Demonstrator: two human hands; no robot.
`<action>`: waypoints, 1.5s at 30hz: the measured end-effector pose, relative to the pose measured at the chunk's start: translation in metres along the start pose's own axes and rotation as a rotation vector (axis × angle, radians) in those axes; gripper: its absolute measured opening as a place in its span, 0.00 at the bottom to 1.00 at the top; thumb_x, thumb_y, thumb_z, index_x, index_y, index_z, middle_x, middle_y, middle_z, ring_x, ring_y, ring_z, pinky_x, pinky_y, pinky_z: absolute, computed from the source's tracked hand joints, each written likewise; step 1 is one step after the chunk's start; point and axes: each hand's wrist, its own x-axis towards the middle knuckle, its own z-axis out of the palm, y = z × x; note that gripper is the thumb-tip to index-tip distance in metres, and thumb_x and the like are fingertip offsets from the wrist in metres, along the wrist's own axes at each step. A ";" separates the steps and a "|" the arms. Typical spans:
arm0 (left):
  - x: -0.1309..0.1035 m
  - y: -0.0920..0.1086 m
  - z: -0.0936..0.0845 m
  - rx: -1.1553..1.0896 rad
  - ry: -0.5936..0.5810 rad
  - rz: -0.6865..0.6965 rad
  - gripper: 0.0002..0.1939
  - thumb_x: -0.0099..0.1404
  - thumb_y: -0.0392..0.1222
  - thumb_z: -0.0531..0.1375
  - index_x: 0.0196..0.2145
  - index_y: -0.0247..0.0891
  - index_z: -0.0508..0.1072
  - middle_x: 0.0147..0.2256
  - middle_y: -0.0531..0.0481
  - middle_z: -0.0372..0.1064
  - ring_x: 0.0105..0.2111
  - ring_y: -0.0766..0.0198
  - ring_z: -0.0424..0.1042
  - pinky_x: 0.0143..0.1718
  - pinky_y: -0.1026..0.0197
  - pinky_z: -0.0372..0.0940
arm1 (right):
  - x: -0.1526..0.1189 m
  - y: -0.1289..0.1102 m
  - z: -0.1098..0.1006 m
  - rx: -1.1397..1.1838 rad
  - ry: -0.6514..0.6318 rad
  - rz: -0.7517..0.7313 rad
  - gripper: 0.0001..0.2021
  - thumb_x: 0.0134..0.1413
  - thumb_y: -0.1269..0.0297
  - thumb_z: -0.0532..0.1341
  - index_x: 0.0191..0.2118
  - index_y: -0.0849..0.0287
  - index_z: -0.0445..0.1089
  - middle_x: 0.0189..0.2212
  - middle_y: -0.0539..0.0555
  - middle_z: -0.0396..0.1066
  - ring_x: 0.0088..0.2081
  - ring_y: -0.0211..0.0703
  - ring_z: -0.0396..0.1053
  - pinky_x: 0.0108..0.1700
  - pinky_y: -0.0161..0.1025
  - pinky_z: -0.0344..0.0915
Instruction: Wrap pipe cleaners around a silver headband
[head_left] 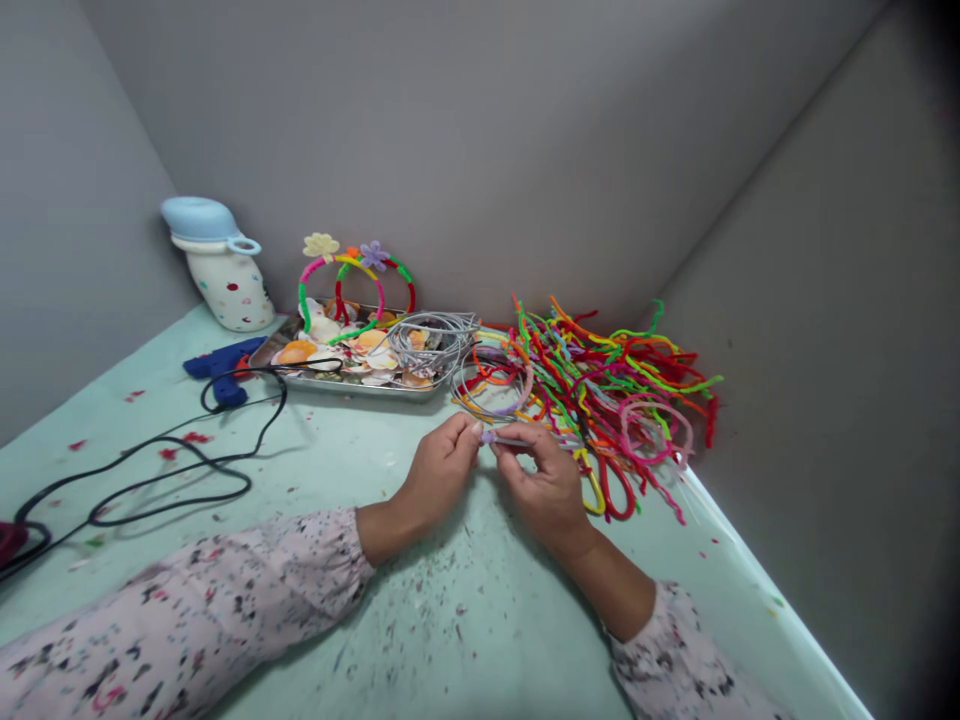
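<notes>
A thin wire hoop, partly wrapped in pink and lilac pipe cleaner (528, 385), stands up just beyond my fingertips. My left hand (441, 465) pinches a small lilac bit (488, 437) at the near side of the hoop between thumb and forefinger. Close against it, my right hand (541, 475) is closed with thumb and fingers on the same near part, where a short greyish length shows. The fingers hide much of the held part. Right beside my right hand lie scissors with yellow and red handles (618, 489).
Loose pipe cleaners (600, 375) form a tangled heap at the back right, with a pink ring (637, 405) on it. A metal tray (360, 389) holds shells, a wire coil (431, 340) and two flowered hoops. Leftward are a blue glue gun (225, 365), black cord (217, 463) and bottle (225, 275).
</notes>
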 end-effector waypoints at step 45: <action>-0.001 0.006 0.001 -0.001 -0.007 -0.012 0.17 0.68 0.49 0.50 0.24 0.38 0.60 0.19 0.57 0.54 0.21 0.67 0.55 0.25 0.64 0.51 | 0.001 -0.004 -0.003 -0.022 0.046 -0.017 0.09 0.56 0.72 0.60 0.41 0.52 0.69 0.36 0.50 0.75 0.40 0.41 0.74 0.42 0.40 0.72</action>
